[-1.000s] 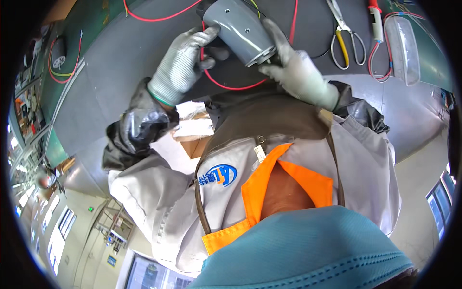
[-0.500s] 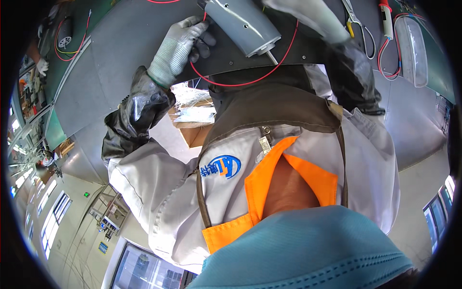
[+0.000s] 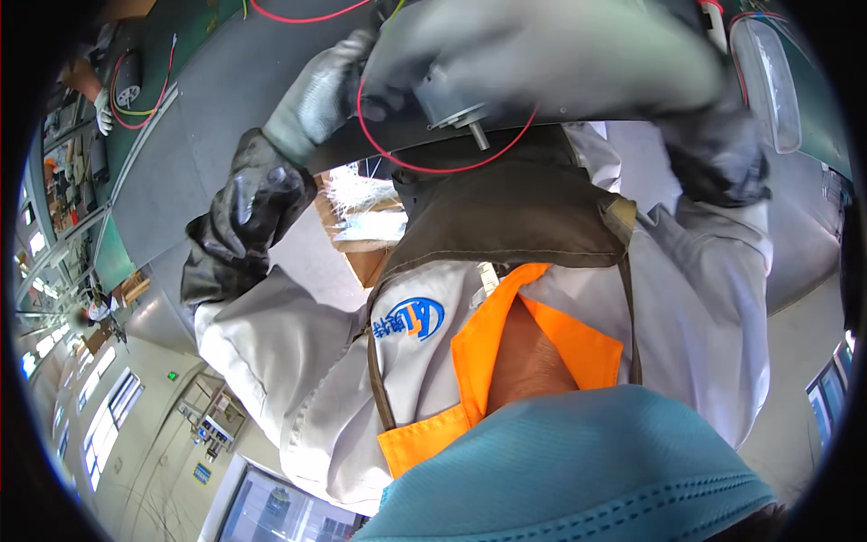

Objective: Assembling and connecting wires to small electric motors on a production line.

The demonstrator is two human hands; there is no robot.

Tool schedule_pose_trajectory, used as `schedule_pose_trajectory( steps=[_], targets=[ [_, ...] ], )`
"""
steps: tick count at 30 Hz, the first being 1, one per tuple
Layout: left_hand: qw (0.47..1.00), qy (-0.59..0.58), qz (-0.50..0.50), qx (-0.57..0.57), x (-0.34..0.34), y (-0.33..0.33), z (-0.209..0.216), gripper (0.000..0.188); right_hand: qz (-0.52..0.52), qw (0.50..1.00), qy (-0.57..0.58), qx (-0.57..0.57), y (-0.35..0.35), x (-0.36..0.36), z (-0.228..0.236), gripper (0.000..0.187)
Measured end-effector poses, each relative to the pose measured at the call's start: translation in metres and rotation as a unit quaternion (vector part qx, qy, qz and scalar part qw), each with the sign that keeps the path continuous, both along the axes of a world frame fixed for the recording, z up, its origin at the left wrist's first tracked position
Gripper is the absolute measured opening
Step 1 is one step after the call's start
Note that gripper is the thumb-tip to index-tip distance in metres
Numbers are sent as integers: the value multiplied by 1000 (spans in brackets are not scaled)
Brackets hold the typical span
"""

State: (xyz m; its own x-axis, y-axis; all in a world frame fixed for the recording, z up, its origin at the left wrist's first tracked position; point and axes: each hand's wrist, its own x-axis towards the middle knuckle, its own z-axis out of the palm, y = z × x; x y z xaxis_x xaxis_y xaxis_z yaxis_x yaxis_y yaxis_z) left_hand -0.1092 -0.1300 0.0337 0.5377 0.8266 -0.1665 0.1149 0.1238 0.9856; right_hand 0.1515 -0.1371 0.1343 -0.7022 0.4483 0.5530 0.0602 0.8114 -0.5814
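Observation:
A grey cylindrical motor (image 3: 441,101) lies near the table's front edge, its metal shaft pointing toward me. Much of its body is hidden behind my right hand (image 3: 551,54), which is gloved and smeared by motion, so its fingers cannot be made out. At the motor's left is my left hand (image 3: 316,99), in a pale knit glove with dark fingertips. Its fingers are curled closed at the red wire (image 3: 433,170), which loops down past the table edge and under the shaft.
A clear plastic tray (image 3: 766,86) and a red-and-white handled tool (image 3: 713,25) lie at the right. Far left, another motor (image 3: 129,79) with wires rests near another person's gloved hand (image 3: 103,114). A cardboard box (image 3: 366,267) stands below the table.
My right hand has swept left and toward me across the motor, covering most of it and the scissors. The motor's shaft end has shifted left. My left hand has moved slightly left.

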Motion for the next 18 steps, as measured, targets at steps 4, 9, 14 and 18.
schedule_pose_trajectory(
  steps=[4, 9, 14, 18],
  targets=[
    [955, 230, -19, 187, 15, 27, 31, 74, 219, 954, -145, 147, -65, -104, -81, 32],
    [915, 345, 96, -186, 55, 19, 56, 67, 332, 937, -76, 82, -81, -131, -116, 27],
    [874, 410, 100, 239, 42, 39, -14, 62, 227, 952, 56, -196, -1, 33, -60, 36],
    [871, 419, 49, 251, 63, 64, -23, 53, -287, 908, 120, -281, 22, 242, -55, 32]
  ],
)
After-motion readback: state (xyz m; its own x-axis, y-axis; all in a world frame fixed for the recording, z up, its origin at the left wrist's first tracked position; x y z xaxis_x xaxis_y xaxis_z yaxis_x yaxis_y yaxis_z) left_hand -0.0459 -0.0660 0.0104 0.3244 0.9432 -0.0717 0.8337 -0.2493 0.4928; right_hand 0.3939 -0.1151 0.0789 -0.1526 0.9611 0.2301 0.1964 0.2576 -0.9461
